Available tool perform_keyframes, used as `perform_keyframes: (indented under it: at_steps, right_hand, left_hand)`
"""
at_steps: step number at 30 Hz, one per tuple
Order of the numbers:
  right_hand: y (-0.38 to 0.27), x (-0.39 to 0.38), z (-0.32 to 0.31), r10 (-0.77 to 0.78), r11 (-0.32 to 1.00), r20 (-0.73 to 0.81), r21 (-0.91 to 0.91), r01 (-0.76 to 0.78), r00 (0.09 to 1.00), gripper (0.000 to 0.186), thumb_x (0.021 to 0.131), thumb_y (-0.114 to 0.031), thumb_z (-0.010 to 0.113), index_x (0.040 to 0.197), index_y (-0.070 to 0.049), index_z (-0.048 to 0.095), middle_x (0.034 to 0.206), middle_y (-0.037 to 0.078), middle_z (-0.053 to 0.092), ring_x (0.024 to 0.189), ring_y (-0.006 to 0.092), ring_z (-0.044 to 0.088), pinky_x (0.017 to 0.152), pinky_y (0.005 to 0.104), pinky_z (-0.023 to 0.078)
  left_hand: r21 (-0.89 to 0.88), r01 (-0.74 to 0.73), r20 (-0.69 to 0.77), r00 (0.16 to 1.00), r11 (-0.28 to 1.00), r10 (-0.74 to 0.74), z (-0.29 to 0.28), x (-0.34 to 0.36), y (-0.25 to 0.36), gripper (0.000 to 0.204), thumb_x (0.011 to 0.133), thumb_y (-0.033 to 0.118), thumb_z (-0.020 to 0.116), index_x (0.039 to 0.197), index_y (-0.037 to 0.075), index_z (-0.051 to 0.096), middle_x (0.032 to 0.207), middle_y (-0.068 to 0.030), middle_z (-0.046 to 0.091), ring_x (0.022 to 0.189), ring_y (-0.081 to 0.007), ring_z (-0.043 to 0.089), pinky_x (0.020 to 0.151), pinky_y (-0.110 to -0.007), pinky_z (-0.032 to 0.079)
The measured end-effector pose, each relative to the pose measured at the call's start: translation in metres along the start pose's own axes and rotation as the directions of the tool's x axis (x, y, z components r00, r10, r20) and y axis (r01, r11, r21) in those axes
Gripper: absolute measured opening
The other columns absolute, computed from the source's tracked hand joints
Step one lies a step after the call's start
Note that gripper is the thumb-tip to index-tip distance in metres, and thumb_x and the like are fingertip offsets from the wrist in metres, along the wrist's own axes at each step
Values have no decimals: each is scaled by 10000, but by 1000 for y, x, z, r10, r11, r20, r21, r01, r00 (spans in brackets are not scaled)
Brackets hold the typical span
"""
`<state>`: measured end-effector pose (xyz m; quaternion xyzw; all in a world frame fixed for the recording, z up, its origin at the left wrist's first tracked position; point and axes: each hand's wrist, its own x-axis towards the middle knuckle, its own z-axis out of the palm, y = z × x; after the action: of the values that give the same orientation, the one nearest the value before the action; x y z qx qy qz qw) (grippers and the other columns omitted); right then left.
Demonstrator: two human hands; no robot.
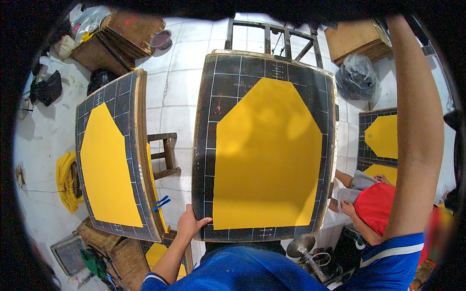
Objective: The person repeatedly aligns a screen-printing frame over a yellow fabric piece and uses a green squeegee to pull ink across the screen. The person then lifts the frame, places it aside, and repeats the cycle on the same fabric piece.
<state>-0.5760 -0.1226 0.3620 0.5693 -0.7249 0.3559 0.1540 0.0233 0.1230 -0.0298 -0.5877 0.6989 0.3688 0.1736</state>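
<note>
In front of me lies a black board (205, 145) with white grid lines, its edges worn. A flat yellow panel (267, 160) with two slanted upper corners rests on it, shadows falling across its top part. My left hand (191, 224) grips the board's near left corner, thumb over the top surface and some fingers hidden at the side. My right arm (417, 126) is raised along the right side, and its hand is out of sight beyond the top rim.
At left stands a stack of gridded boards (136, 145) topped by another yellow panel (104, 169). A metal frame (268, 39) is behind my board. To the right, a person in red (376, 206) works near more boards (376, 160). A lamp-like metal fixture (302, 246) stands near right.
</note>
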Motion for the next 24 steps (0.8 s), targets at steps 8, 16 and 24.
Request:
perform_keyframes:
  at_steps: [8,16,24]
  right_hand:
    - [0,-7,0,-32,997,-33,-68,29,999,701,793,-751,758,701,-60,693,701,49,669,661,155,609,638,352,476]
    - [13,-79,20,-69,946,-58,-321,47,996,684,804,-767,716,778,-84,694,708,97,661,631,214,615,594,382,469]
    - [22,-293,97,-62,997,164,46,55,985,448,762,-345,894,1038,-27,741,989,157,734,900,327,704,785,432,535]
  left_hand:
    - [268,39,26,999,963,-48,-10,11,12,1034,679,626,903,1321,-80,506,977,-263,742,925,-426,742,800,-495,596]
    - [-269,-566,-550,754,779,359,-174,76,129,1059,874,443,826,1586,-108,269,1488,-317,532,1410,-376,524,1180,-456,408]
    - [-938,-341,-317,920,-69,-229,-214,150,189,261,998,362,703,1079,121,644,894,-41,681,683,-159,617,673,-316,567]
